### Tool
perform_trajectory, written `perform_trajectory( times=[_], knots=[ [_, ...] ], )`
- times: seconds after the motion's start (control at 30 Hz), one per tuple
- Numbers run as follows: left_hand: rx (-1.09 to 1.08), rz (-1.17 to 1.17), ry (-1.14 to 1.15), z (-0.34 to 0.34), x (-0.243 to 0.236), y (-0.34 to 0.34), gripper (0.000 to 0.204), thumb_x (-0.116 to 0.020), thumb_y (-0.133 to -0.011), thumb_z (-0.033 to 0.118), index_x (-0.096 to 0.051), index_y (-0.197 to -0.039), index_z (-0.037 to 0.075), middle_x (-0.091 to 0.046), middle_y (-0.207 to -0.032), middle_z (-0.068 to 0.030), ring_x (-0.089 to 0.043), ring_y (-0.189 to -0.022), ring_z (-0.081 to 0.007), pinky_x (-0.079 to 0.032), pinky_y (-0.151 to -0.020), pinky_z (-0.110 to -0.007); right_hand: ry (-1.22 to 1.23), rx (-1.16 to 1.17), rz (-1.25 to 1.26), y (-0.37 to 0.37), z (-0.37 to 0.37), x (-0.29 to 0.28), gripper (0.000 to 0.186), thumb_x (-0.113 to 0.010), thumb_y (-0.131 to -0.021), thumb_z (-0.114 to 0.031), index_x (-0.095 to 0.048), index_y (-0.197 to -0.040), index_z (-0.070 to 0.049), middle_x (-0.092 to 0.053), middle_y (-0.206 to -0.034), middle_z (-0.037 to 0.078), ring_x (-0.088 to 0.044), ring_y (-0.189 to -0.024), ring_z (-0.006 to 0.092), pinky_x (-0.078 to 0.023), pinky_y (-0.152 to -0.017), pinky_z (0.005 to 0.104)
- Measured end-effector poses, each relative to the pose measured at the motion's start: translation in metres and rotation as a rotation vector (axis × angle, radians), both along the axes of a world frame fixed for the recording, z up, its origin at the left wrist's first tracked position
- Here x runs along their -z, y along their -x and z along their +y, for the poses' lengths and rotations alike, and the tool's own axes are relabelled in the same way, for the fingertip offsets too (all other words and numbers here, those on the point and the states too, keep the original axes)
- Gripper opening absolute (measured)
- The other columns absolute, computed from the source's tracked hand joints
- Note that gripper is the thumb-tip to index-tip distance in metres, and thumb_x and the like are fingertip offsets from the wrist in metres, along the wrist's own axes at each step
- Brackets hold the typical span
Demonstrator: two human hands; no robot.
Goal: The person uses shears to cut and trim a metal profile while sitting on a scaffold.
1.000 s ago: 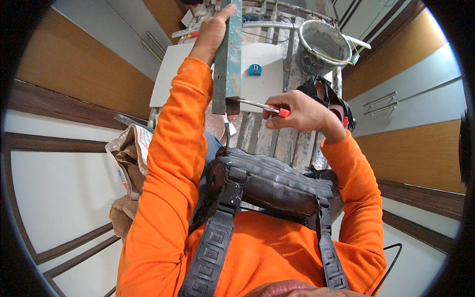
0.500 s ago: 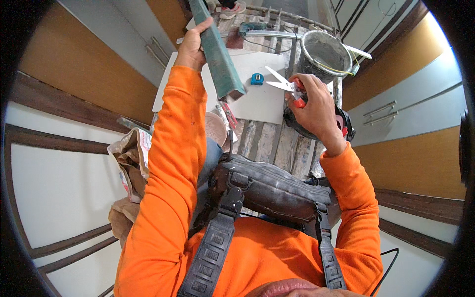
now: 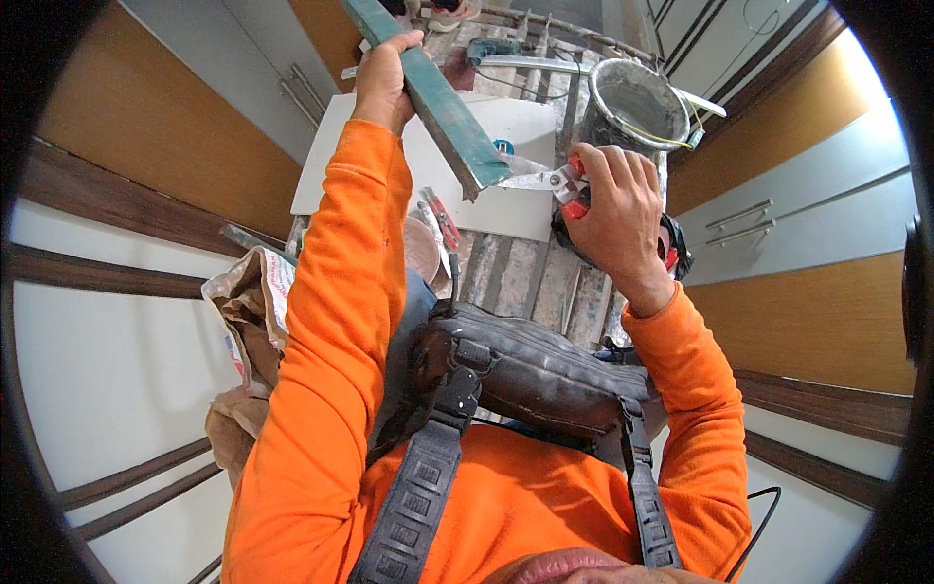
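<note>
My left hand (image 3: 384, 83) grips a long green, scuffed metal profile (image 3: 438, 117), slanting from the top down toward the right. My right hand (image 3: 615, 219) is wrapped round red-handled metal snips (image 3: 545, 181), whose blades are at the profile's lower end; whether they touch it I cannot tell. Behind that end lies a white board (image 3: 520, 214) with a blue tape measure (image 3: 504, 147) on it, partly hidden. Below the profile are a red-handled tool (image 3: 444, 219) and a pinkish round container (image 3: 420, 255).
A dirty bucket (image 3: 637, 102) stands upper right beside a power tool (image 3: 486, 51). Shoes (image 3: 449, 12) show at the top, apparently on another person. A black pouch (image 3: 525, 370) crosses my front. Paper sacks (image 3: 248, 321) are at left, a black bag (image 3: 679, 255) at right. Cabinets line both sides.
The profile has swung from near upright to a slant, its lower end moving right and up. The snips left its end with blades spread, then came back to it.
</note>
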State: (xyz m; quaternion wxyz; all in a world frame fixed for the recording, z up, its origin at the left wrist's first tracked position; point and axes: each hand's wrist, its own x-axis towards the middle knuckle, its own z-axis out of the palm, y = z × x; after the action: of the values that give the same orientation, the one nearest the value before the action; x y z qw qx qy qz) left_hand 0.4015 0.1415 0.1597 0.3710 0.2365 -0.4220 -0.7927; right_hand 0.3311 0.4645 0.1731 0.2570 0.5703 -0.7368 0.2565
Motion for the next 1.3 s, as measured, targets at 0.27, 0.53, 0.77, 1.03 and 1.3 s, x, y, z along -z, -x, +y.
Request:
perform_trajectory(
  times=[0.27,0.53,0.77,1.03,1.3],
  knots=[
    [-0.156,-0.093,0.317,0.012,-0.006,0.0,0.033,-0.077,-0.083,0.021,-0.06,-0.106,0.004,-0.062,-0.077,-0.0073,-0.062,-0.063,-0.0185,-0.054,-0.056,-0.033,-0.24,-0.092,-0.184,-0.003,0.006,0.007,0.029,-0.076,-0.072,-0.016,-0.064,-0.098,-0.01,-0.066,-0.087,0.008,-0.067,-0.085,0.0297,-0.051,-0.078,0.0411],
    [0.038,-0.197,0.626,0.059,-0.044,-0.002,0.048,-0.073,-0.085,0.006,-0.058,-0.131,0.0,-0.068,-0.107,-0.0074,-0.063,-0.097,-0.0167,-0.05,-0.085,-0.027,-0.575,-0.202,-0.494,-0.006,0.003,0.007,0.027,-0.073,-0.074,-0.021,-0.068,-0.094,-0.002,-0.068,-0.078,0.017,-0.068,-0.071,0.0359,-0.053,-0.069,0.0421],
    [0.142,-0.212,0.647,0.087,-0.048,0.006,0.048,-0.065,-0.096,0.019,-0.054,-0.138,-0.001,-0.064,-0.122,-0.0106,-0.063,-0.101,-0.0174,-0.051,-0.085,-0.026,-0.804,-0.304,-0.64,0.001,0.001,0.007,0.029,-0.073,-0.076,-0.029,-0.071,-0.09,-0.004,-0.069,-0.078,0.018,-0.068,-0.075,0.038,-0.054,-0.072,0.0444],
    [0.141,-0.051,0.309,0.023,-0.023,-0.001,0.045,-0.068,-0.093,0.023,-0.054,-0.13,0.003,-0.063,-0.109,-0.0106,-0.063,-0.09,-0.0207,-0.054,-0.078,-0.033,-0.412,-0.303,-0.711,0.011,0.009,0.02,0.038,-0.073,-0.085,-0.025,-0.064,-0.113,-0.002,-0.07,-0.096,0.017,-0.068,-0.086,0.0301,-0.053,-0.079,0.0393],
    [-0.114,0.108,-0.145,-0.009,-0.013,-0.015,0.04,-0.071,-0.094,0.029,-0.056,-0.114,-0.001,-0.061,-0.086,-0.0115,-0.063,-0.075,-0.0249,-0.056,-0.071,-0.042,-0.206,-0.045,-0.942,0.024,0.005,0.027,0.041,-0.066,-0.085,-0.021,-0.058,-0.12,0.0,-0.066,-0.097,0.019,-0.065,-0.091,0.0313,-0.051,-0.086,0.0394]
  ],
)
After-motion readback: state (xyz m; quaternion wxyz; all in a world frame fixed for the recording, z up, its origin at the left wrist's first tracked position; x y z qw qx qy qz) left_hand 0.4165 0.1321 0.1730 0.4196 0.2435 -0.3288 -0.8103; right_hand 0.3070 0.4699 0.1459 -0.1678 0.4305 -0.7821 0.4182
